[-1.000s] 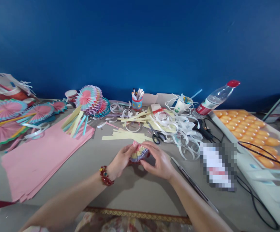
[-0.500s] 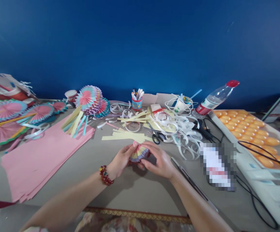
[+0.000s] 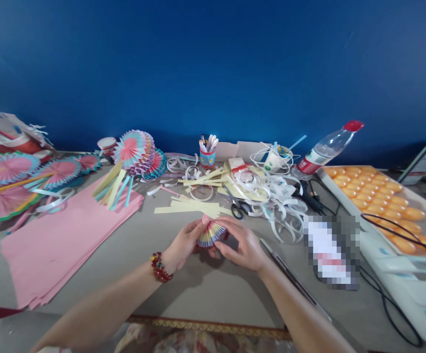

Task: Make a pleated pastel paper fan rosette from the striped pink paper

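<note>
Between my two hands is a small pleated paper fan (image 3: 210, 234), pink near its top and banded yellow and purple below. My left hand (image 3: 185, 244), with a red bead bracelet on the wrist, pinches it by the left side, thumb on top. On the other side my right hand (image 3: 245, 245) curls around the fan's right edge, its thumb underneath. The fingers beneath the fan are partly hidden. Just beyond the hands lie pale yellow paper strips (image 3: 183, 206) and black-handled scissors (image 3: 238, 210), both apart from my fingers.
Pink paper sheets (image 3: 69, 240) and finished paper rosettes (image 3: 134, 149) lie on the left. Curled white strips (image 3: 282, 206), a pen cup (image 3: 208, 158) and a tilted plastic bottle (image 3: 325, 152) stand toward the back. A long metal tool (image 3: 289, 274) and black cables (image 3: 385, 294) are on the right.
</note>
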A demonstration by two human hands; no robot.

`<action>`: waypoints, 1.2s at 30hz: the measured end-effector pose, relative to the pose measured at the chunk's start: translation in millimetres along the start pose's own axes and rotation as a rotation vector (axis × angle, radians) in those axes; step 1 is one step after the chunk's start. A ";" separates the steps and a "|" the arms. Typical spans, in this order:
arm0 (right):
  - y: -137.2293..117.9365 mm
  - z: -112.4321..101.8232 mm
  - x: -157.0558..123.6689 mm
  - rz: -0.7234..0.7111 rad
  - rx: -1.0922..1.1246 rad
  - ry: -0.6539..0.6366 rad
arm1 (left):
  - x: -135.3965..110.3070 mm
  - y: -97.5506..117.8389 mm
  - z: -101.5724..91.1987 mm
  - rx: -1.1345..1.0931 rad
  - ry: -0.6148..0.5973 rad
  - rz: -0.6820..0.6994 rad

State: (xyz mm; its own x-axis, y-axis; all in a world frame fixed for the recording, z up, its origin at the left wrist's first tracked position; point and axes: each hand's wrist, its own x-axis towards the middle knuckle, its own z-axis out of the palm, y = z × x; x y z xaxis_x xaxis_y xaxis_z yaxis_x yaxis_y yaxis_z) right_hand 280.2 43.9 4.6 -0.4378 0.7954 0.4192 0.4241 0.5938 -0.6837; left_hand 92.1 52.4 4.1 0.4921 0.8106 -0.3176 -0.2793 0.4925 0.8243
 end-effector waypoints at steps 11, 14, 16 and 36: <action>4.4 -1.0 -1.0 0.020 0.061 -0.015 | -0.3 0.5 0.7 0.004 0.069 -0.052; 4.8 -1.0 -0.9 0.017 0.068 -0.016 | 0.2 1.1 1.0 0.011 0.074 -0.047; 5.1 -0.8 -1.0 0.006 0.066 -0.014 | 0.3 1.9 1.2 0.019 0.069 -0.046; 5.0 -0.6 1.3 0.009 0.039 -0.026 | -0.3 2.4 1.8 0.002 0.049 -0.045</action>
State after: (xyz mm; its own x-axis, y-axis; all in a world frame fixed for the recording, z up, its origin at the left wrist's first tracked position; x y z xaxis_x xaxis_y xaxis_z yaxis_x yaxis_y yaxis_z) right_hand 282.3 48.0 2.1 -0.4543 0.7971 0.3978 0.3969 0.5809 -0.7107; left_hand 92.8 52.8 6.9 0.4631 0.8024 -0.3765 -0.2562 0.5278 0.8098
